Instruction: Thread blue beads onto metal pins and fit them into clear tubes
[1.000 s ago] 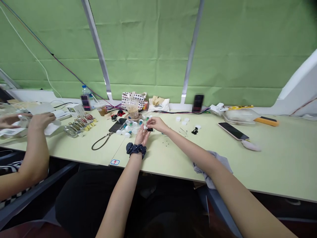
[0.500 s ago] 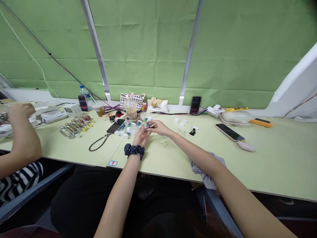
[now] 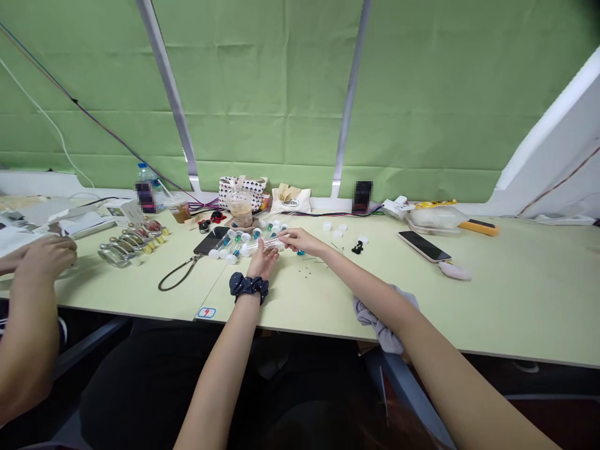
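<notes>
My left hand (image 3: 264,262), a dark scrunchie (image 3: 248,286) on its wrist, is closed round a clear tube (image 3: 268,245) lying sideways, its thumb along the near side. At the tube's right end is my right hand (image 3: 300,241), fingers pinched together; what is between these fingertips is too small to make out. Just beyond the hands lies a cluster of clear tubes with white caps (image 3: 231,258) and blue-green parts inside. Below my right fingers a small blue-green piece (image 3: 300,252) shows. Tiny dark bits (image 3: 305,273) are scattered nearer me.
A phone (image 3: 212,241) with a strap, a drink cup (image 3: 240,209) and glass pieces (image 3: 122,250) are to the left. Loose white caps (image 3: 342,228), black parts (image 3: 358,247) and another phone (image 3: 424,246) are to the right. A co-worker's hand (image 3: 49,255) is at far left.
The clear tube now shows plainly between my hands, and my left fingers have shifted round it. The view has turned slightly right. The co-worker's hand has come down toward the table.
</notes>
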A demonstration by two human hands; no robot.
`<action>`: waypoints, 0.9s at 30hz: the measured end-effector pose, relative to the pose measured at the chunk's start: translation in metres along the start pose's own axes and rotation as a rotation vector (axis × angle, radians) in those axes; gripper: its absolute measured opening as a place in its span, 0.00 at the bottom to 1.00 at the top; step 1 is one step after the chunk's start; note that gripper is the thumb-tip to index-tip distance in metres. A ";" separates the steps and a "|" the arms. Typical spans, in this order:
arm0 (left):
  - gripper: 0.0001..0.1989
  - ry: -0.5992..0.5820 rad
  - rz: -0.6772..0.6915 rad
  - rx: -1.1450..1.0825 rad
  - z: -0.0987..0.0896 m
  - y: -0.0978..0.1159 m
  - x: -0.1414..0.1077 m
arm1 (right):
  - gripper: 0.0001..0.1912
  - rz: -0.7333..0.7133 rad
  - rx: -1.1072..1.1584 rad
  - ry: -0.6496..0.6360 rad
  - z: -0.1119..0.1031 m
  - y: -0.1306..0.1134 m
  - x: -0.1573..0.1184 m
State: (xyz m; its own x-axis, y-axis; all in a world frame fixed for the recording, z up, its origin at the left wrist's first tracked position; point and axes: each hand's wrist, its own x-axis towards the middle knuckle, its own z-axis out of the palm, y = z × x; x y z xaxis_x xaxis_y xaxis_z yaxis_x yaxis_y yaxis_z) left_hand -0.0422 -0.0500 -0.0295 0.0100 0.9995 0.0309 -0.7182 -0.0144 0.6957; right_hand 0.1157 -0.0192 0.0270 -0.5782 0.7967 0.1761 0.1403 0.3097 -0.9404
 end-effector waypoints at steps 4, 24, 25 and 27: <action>0.21 0.045 -0.094 -0.082 -0.001 0.005 0.000 | 0.18 0.037 -0.001 -0.007 -0.022 -0.005 -0.004; 0.21 -0.349 0.062 0.519 0.008 -0.024 -0.006 | 0.16 -0.244 -1.047 0.227 0.005 -0.007 0.005; 0.21 -0.339 0.077 0.508 0.007 -0.025 -0.005 | 0.17 -0.280 -0.982 0.197 0.003 -0.006 0.008; 0.21 -0.317 0.096 0.500 0.005 -0.024 -0.003 | 0.19 -0.314 -0.834 0.224 -0.009 -0.005 0.015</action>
State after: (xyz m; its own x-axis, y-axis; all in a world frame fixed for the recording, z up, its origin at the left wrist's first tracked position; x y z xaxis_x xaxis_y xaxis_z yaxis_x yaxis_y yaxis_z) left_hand -0.0212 -0.0526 -0.0425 0.2237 0.9367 0.2694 -0.3124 -0.1930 0.9302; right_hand 0.1132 -0.0042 0.0365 -0.5305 0.6676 0.5224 0.5881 0.7337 -0.3404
